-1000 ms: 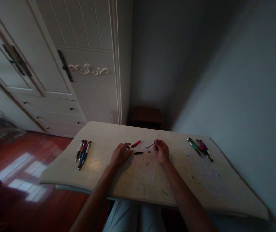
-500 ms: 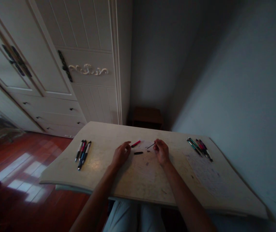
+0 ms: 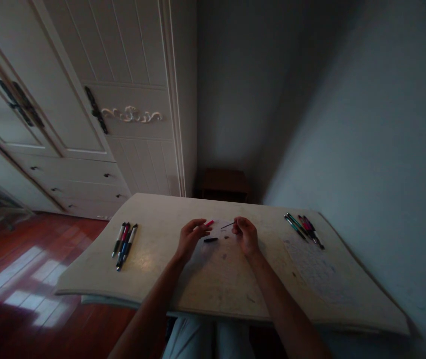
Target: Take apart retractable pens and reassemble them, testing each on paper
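My left hand is stretched out on the table with its fingertips pinched on the near end of a short red pen piece, which still lies on the tabletop. My right hand holds a thin dark pen refill between its fingertips, with the tip pointing left toward the red piece. A short black pen piece lies loose between the two hands, and a tiny dark part sits beside it.
Three pens lie together at the left of the pale table. Several pens lie at the far right above a scribbled paper sheet. A white wardrobe and a grey wall stand behind.
My left hand has slid right, from beside the red piece onto its near end. My right hand stays put with the refill. The view has tilted down slightly.
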`<state>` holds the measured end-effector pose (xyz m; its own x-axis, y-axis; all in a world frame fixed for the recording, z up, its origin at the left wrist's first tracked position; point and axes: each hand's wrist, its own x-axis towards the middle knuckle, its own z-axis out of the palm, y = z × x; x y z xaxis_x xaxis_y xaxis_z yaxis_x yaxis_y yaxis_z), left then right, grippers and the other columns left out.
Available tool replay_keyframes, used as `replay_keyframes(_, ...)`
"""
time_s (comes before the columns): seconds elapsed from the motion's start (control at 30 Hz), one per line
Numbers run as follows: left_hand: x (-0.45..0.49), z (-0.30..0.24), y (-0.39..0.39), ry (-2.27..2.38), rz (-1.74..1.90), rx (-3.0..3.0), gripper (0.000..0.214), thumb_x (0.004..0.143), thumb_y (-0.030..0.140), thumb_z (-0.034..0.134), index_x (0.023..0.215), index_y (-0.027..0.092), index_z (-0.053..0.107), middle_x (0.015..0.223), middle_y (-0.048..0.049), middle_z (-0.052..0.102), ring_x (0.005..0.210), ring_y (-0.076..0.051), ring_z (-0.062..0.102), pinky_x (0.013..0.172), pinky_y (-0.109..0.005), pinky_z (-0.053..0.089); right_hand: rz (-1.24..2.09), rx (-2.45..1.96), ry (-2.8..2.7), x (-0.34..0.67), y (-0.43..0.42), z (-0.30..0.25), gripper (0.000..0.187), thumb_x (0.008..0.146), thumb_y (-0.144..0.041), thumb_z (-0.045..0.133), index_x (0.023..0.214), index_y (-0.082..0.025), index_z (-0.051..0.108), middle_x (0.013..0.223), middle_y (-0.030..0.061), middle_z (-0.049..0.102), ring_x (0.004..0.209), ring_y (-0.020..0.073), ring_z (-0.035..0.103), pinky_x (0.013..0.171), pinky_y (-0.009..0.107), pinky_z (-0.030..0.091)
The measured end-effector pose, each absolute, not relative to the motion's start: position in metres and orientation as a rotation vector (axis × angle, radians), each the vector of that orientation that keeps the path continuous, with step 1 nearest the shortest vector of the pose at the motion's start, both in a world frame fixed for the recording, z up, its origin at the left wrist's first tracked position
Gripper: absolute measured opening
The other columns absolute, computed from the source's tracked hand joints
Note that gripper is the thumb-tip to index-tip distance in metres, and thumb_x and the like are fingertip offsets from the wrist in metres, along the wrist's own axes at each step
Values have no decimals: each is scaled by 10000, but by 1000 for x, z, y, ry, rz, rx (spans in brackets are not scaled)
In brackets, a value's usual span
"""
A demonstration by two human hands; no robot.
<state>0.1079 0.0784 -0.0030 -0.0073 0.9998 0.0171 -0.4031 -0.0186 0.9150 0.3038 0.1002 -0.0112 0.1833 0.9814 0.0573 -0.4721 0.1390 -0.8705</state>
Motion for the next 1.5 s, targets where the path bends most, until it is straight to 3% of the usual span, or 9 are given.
replay_keyframes(0.37,123,-12,115,655,1352,707,386,639,398,827,851,155,616,731,2,613,714,-116,636,632,-231,510,1245,-839,-781,304,97,-6,339,607,-423,836,846,-200,748,768,37,715,488,82,530,472,241,444)
replay_keyframes(0.6,121,-4,114,720,1356,635,403,589,345,857,874,141,657,805,-38,667,668,-120,631,507,-196,424,1249,-825,-782,304,91,-1,319,603,-412,844,832,-206,762,771,45,727,477,84,540,467,240,445)
replay_keyframes(0.8,125,1,110,775,1388,767,324,636,333,831,846,123,705,700,-38,665,646,-127,624,522,-202,409,1188,-853,-810,305,88,2,323,618,-411,839,839,-188,761,755,48,726,475,85,545,462,235,440)
replay_keyframes(1.5,125,8,104,821,1404,922,251,591,312,830,762,152,741,770,-47,711,651,-122,594,557,-221,469,1155,-888,-782,312,93,-5,310,590,-387,861,800,-184,757,719,42,714,491,95,554,471,241,445)
